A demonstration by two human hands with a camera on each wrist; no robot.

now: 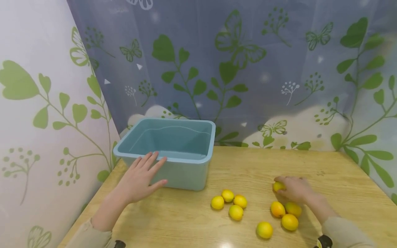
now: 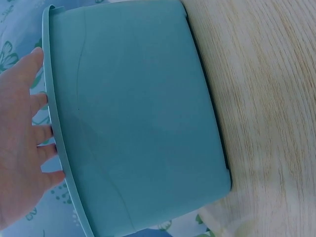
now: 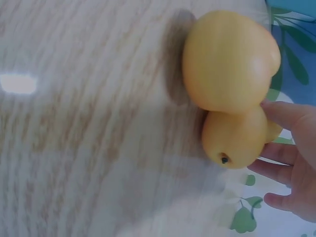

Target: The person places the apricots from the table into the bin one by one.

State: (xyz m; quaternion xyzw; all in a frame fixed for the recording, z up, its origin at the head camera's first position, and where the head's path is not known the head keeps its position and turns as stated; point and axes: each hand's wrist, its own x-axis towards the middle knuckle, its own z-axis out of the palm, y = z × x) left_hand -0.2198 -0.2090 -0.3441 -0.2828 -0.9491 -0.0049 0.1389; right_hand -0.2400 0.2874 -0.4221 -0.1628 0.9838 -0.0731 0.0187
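A light blue plastic bin [image 1: 173, 172] stands at the back left of the table, its inside partly visible. My left hand [image 1: 139, 179] is at its front rim, fingers spread and straight; in the left wrist view the fingertips reach the rim. On the right, my right hand [image 1: 296, 188] has its thumb and fingers around a small yellow lemon [image 1: 278, 186], partly hidden by the hand. Near that hand lie an orange-tinged lemon [image 1: 277, 209], a greenish one [image 1: 293, 209] and a yellow one [image 1: 289, 222]. The right wrist view shows two lemons [image 3: 229, 61] large in front of the hand.
Several lemons [image 1: 236, 212] form a loose cluster right of the bin, and a single lemon [image 1: 264, 230] lies nearer the front. All rest on the wood-grain table [image 1: 186, 220]. Leaf-patterned cloth [image 1: 198, 69] hangs behind the table and along its sides.
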